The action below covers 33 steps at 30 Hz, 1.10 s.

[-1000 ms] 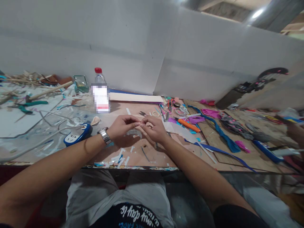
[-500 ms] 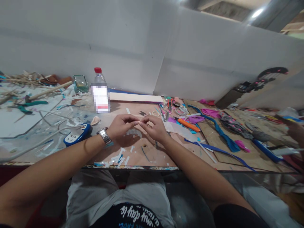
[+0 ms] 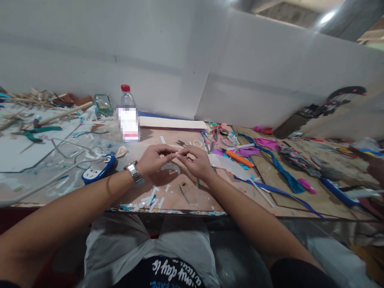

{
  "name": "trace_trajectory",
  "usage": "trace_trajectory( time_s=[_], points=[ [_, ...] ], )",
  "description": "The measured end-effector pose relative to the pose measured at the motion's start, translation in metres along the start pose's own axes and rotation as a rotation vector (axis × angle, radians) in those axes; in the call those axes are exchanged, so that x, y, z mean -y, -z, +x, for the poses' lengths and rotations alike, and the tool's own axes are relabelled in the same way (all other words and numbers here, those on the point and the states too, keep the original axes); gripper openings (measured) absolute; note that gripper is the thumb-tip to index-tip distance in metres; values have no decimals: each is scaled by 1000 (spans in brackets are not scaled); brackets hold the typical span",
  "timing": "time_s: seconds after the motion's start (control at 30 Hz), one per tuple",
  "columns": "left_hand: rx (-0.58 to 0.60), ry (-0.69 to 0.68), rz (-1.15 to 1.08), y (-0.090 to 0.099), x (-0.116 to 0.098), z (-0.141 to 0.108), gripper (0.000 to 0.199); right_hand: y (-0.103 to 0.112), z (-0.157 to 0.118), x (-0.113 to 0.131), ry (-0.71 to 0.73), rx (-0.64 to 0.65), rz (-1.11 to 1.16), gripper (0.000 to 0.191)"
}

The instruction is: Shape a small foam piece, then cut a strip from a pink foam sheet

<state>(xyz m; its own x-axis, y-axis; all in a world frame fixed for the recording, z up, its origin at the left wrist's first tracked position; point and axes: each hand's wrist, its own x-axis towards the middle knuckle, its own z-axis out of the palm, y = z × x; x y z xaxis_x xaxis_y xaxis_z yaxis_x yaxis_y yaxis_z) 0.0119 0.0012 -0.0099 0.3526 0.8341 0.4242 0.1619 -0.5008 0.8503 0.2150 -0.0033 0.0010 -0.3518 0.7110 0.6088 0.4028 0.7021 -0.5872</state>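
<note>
My left hand (image 3: 155,159) and my right hand (image 3: 195,161) meet above the work table (image 3: 168,138), thumbs and fingertips pinched together. Something tiny and pale may sit between the fingertips, but it is too small to name. A metal-banded watch (image 3: 133,171) circles my left wrist. Under the hands lies a clear curved piece (image 3: 171,168), partly hidden. Small white paper strips (image 3: 154,201) are scattered nearer the table's front edge. Just beyond my right hand are small dark-tipped snips (image 3: 181,143) and a ring of pale tape (image 3: 197,143).
Left of my hands stand a blue-and-white power strip (image 3: 99,170) with cables and a red-capped bottle (image 3: 126,96). Green-handled pliers (image 3: 45,129) lie farther left. To the right are an orange utility knife (image 3: 239,159), blue ribbon (image 3: 277,166) and another person's blurred arm (image 3: 370,164).
The view has shifted very slightly, so the table things appear a little farther right. My hands keep the same pinched pose, fingertips together.
</note>
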Motion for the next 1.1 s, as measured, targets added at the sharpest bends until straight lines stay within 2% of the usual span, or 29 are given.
trace_trajectory(
  time_s=[0.37, 0.7, 0.93, 1.1],
  points=[
    [-8, 11, -17, -3, -3, 0, 34, -3, -2, -8, -82, -52, 21, 17],
    [27, 0, 58, -1, -2, -1, 32, -3, -3, -7, -76, -36, -6, 15],
    [37, -3, 14, -1, 1, 0, 34, -3, -2, -8, -92, -39, 53, 16],
    [50, 2, -18, -1, 3, 1, 37, -3, 0, -9, -48, -56, 61, 18]
  ],
)
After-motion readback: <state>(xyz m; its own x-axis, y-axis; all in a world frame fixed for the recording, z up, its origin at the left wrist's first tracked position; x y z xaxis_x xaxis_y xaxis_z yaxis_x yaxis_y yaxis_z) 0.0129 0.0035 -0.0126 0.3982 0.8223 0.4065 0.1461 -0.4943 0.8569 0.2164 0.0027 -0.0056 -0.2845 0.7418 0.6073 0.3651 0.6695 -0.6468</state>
